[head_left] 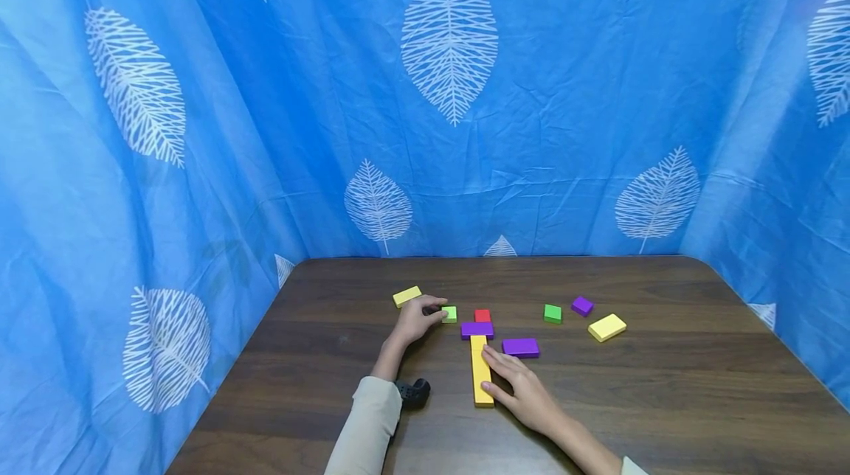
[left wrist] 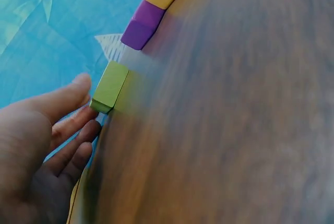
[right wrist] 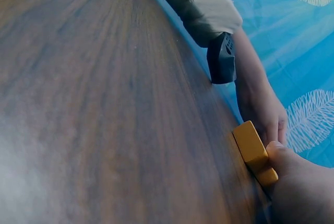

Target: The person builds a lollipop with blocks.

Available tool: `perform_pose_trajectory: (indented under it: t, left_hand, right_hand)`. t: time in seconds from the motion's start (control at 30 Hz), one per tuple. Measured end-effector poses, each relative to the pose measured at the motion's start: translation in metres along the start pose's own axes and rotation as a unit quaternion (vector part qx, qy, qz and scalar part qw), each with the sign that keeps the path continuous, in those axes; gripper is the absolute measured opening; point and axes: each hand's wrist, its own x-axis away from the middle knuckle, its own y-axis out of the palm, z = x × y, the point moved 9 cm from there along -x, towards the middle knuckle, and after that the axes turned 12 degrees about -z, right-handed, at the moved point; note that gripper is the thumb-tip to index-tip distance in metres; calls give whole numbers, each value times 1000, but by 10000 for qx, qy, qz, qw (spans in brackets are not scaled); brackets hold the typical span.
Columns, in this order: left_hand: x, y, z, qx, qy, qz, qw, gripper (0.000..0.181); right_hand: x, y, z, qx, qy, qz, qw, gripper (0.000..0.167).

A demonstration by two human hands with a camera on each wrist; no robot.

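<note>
A: Where is the piece by the left fingers?

B: A small light-green block with a squarish top [head_left: 450, 315] lies flat on the dark wood-grain table [head_left: 664, 401], just to the right of the fingertips of the left hand [head_left: 415, 319], which is clearly the nearer hand. From above, no long axis stands out.

A: Is it held?

B: No; thumb and fingers are parted at its near end. I can't tell whether a fingertip touches.

A: And the right hand [head_left: 521, 390]?

B: Its fingers are extended, ungripping, resting along the right side of a long, smooth yellow strip of blocks [head_left: 482, 379] that points away from the person.

A: What surrounds the green piece?

B: A gap on its right, then a small red block [head_left: 482, 316]. A purple oblong block [head_left: 477, 330] lies crosswise between red and strip. A pale-yellow oblong block [head_left: 407, 296] sits just beyond the left hand. The table's far edge is well behind.
</note>
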Motion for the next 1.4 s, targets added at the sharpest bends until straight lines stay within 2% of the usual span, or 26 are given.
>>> perform_pose_trajectory:
  t: [0.1, 0.27, 0.4, 0.57, 0.87, 1.2, 1.3, 1.4]
  left_hand:
    - [1, -1, -1, -62, -25, 142, 9999, 22]
    - [-5, 4, 8, -217, 36, 203, 9996, 20]
    - [-11, 11, 14, -252, 24, 140, 9996, 21]
    - [-13, 18, 15, -230, -81, 24, 9997, 21]
    - [-12, 21, 17, -240, -161, -197, 9994, 23]
    - [-15, 24, 17, -138, -117, -188, 9997, 22]
    - [-14, 21, 15, 1, -88, -99, 9999, 23]
    - [-10, 9, 13, 138, -16, 241, 9996, 25]
  right_hand:
    - [0, 0, 0, 5, -5, 2, 10000, 52]
    - [0, -2, -1, 25, -64, 57, 10000, 51]
    - [0, -3, -2, 19, -79, 90, 9999, 51]
    - [-1, 0, -2, 24, -70, 16, 10000, 52]
    - [-1, 0, -1, 3, -84, 24, 10000, 51]
    - [-1, -1, 1, -22, 28, -65, 10000, 52]
    - [0, 0, 0, -11, -6, -49, 10000, 52]
    - [0, 0, 0, 10, -63, -4, 10000, 51]
